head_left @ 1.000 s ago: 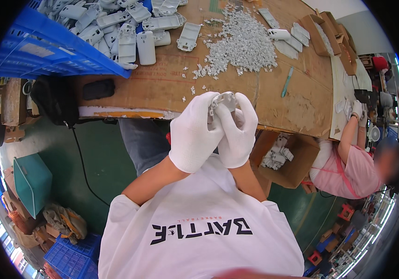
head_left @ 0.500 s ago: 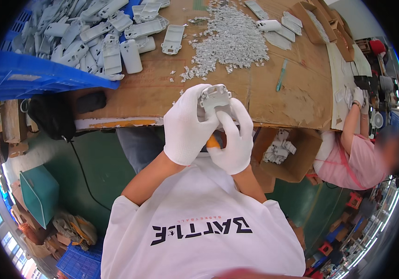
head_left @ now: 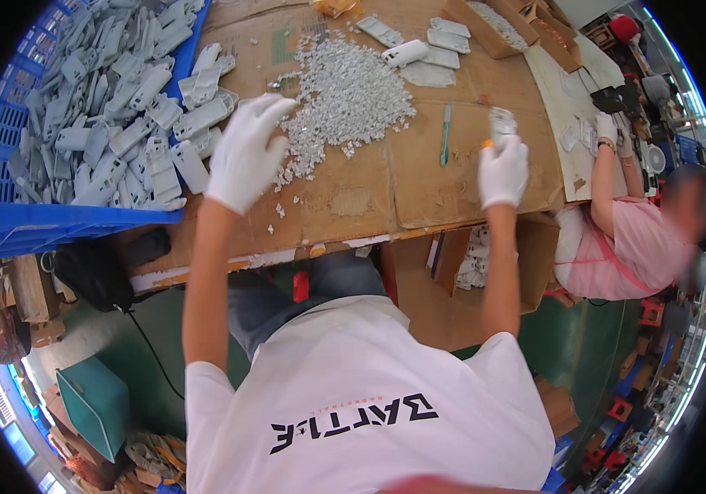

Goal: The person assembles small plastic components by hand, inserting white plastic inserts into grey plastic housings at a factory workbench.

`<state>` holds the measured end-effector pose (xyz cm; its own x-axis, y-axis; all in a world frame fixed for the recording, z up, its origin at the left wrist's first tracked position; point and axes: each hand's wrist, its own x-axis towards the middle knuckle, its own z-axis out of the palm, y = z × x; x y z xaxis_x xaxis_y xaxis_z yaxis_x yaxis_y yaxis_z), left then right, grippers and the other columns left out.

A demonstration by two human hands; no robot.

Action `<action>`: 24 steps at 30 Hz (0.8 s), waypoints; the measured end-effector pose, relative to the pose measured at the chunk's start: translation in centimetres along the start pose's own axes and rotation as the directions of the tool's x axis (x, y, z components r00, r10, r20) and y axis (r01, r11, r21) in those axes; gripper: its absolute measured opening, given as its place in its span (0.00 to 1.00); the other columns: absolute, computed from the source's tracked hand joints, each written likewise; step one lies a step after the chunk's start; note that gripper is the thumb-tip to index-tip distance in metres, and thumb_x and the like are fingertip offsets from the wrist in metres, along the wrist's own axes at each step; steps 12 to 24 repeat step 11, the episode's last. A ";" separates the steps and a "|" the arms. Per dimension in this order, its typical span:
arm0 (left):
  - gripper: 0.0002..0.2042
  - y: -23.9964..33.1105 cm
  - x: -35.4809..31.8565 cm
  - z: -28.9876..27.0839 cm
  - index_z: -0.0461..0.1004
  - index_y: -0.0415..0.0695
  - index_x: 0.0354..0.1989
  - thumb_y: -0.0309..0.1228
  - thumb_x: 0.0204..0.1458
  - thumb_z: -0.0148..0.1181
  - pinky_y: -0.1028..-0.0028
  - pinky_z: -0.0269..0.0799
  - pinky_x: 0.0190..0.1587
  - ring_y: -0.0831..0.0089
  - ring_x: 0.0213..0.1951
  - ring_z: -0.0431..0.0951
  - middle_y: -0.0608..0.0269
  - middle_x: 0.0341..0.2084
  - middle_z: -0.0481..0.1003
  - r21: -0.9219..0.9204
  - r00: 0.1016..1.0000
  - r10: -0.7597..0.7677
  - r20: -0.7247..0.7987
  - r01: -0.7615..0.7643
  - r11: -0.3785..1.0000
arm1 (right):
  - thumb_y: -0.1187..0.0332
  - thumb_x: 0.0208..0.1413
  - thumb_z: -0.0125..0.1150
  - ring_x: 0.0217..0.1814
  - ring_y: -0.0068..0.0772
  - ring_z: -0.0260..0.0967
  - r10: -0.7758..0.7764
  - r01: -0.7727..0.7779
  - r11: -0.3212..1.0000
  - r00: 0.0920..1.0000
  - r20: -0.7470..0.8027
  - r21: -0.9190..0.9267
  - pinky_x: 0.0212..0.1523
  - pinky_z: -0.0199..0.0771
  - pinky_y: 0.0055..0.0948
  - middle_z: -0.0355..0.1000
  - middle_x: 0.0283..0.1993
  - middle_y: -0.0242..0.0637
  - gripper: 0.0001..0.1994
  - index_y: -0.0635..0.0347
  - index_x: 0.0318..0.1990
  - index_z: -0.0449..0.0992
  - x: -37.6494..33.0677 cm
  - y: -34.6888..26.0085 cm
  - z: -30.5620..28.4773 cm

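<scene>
My left hand, in a white glove, is raised over the table with fingers apart and nothing in it. It is nearest to the left edge of a heap of small whitish pieces and to several grey plastic casings beside the crate. My right hand, also gloved, is closed around a light grey plastic casing that sticks up past the fingers. A bit of orange, perhaps a tool's handle, shows at that hand; the rest of it is hidden.
A blue crate full of grey casings stands at the left. On the cardboard-covered table lie a teal pen-like tool and several casings. An open carton with white parts is below the edge. A co-worker in pink sits at right.
My hands have parted from in front of my chest. The left has reached forward and left, empty; the right has moved right, carrying the casing. The view has shifted too.
</scene>
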<state>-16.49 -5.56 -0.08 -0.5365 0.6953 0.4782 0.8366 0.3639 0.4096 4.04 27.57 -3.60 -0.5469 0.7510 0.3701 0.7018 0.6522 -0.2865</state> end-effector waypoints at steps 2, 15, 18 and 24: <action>0.21 -4.9 2.4 0.7 0.74 0.46 0.53 0.19 0.48 0.55 0.63 0.68 0.60 0.55 0.58 0.70 0.53 0.55 0.71 0.217 0.983 0.128 0.130 -0.155 0.964 | 0.55 0.55 0.59 0.47 0.58 0.75 0.205 -0.205 0.964 0.979 -0.015 -0.167 0.48 0.75 0.53 0.74 0.47 0.56 0.20 0.60 0.49 0.72 5.8 5.9 2.2; 0.19 -11.0 4.7 1.6 0.77 0.55 0.49 0.26 0.45 0.63 0.63 0.71 0.52 0.58 0.46 0.77 0.56 0.49 0.75 0.387 0.869 -0.067 0.490 -0.148 0.910 | 0.54 0.51 0.67 0.58 0.57 0.71 0.179 -0.151 0.902 0.983 0.030 -0.404 0.51 0.75 0.51 0.66 0.60 0.54 0.35 0.44 0.67 0.61 6.1 4.8 0.5; 0.19 -11.0 4.7 1.6 0.77 0.55 0.49 0.26 0.45 0.63 0.63 0.71 0.52 0.58 0.46 0.77 0.56 0.49 0.75 0.387 0.869 -0.067 0.490 -0.148 0.910 | 0.54 0.51 0.67 0.58 0.57 0.71 0.179 -0.151 0.902 0.983 0.030 -0.404 0.51 0.75 0.51 0.66 0.60 0.54 0.35 0.44 0.67 0.61 6.1 4.8 0.5; 0.19 -11.0 4.7 1.6 0.77 0.55 0.49 0.26 0.45 0.63 0.63 0.71 0.52 0.58 0.46 0.77 0.56 0.49 0.75 0.387 0.869 -0.067 0.490 -0.148 0.910 | 0.54 0.51 0.67 0.58 0.57 0.71 0.179 -0.151 0.902 0.983 0.030 -0.404 0.51 0.75 0.51 0.66 0.60 0.54 0.35 0.44 0.67 0.61 6.1 4.8 0.5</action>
